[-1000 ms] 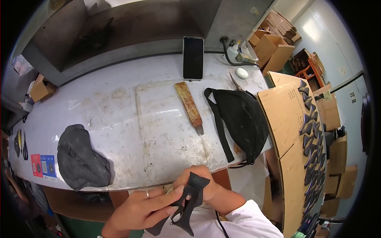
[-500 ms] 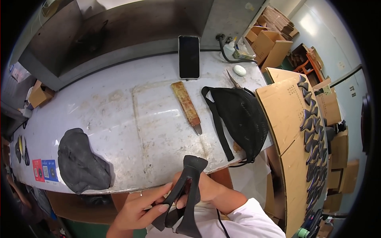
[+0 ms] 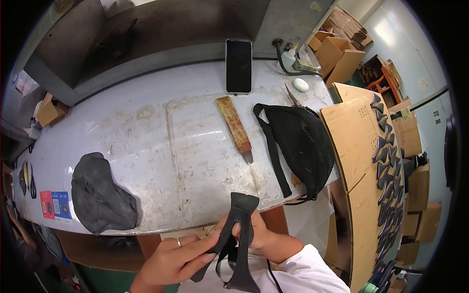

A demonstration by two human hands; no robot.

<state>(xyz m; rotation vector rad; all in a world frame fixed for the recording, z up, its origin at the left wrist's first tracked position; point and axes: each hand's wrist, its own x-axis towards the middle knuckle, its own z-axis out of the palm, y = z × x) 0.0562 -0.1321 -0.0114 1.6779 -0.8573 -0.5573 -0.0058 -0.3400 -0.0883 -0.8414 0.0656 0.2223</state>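
A dark grey forked piece (image 3: 240, 210), with a broad top end and long legs spreading downward, is held over the near edge of the table. My left hand (image 3: 178, 259), a ring on one finger, pinches its left leg between thumb and fingers. From behind, my right hand (image 3: 261, 239) grips the upper part; most of its fingers are hidden, though a fingertip shows in the fork. Beyond lies a knife (image 3: 234, 127) with a brown wrapped handle, its blade pointing toward me. A lumpy dark grey mass (image 3: 102, 195) rests at the left.
A black waist bag (image 3: 298, 146) lies right of the knife, with a pointed metal tool (image 3: 293, 95) partly beneath it. Behind are a phone (image 3: 238, 66) and a white oval object (image 3: 301, 85). Cardboard (image 3: 349, 132) at the right carries rows of small dark pieces (image 3: 386, 171).
The forked piece has turned slightly and its legs sit closer together. My right fingertip now shows in the fork. The whole view has shifted a little.
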